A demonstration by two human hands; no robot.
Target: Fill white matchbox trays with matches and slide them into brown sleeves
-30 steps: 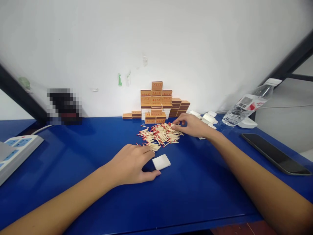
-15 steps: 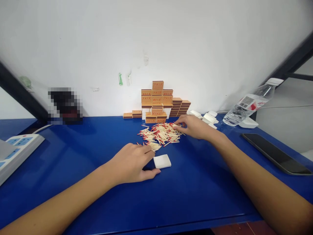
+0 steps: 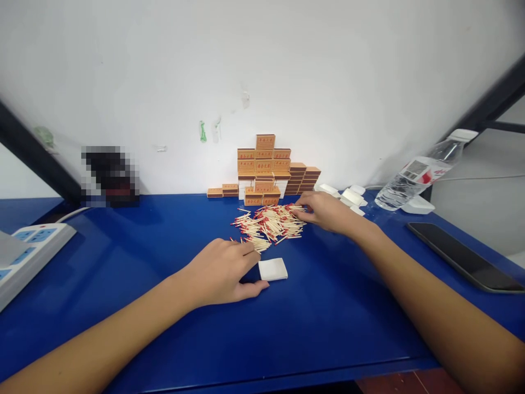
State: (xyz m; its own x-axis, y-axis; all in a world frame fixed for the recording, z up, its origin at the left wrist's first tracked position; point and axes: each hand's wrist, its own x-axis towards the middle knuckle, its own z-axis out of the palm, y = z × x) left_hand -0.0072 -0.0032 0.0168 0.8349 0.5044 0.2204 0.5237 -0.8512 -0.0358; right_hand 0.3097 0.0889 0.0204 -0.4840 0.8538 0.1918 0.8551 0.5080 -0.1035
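Note:
A pile of loose red-tipped matches (image 3: 273, 223) lies on the blue table. My left hand (image 3: 227, 271) rests at the pile's near left, thumb and fingers apart around the left end of a small white tray (image 3: 273, 269). Whether it grips the tray is unclear. At the pile's right edge, my right hand (image 3: 324, 210) has thumb and forefinger close together on some matches. Orange matchboxes (image 3: 263, 166) stand stacked behind the pile against the wall.
More matchboxes (image 3: 302, 179) are stacked to the right, beside several white trays (image 3: 351, 197). A tilted water bottle (image 3: 424, 171) and a black phone (image 3: 463, 256) lie at the right. A power strip (image 3: 36, 257) sits at the far left.
My right hand's fingers have shifted slightly at the matches. My left hand and the white tray look the same.

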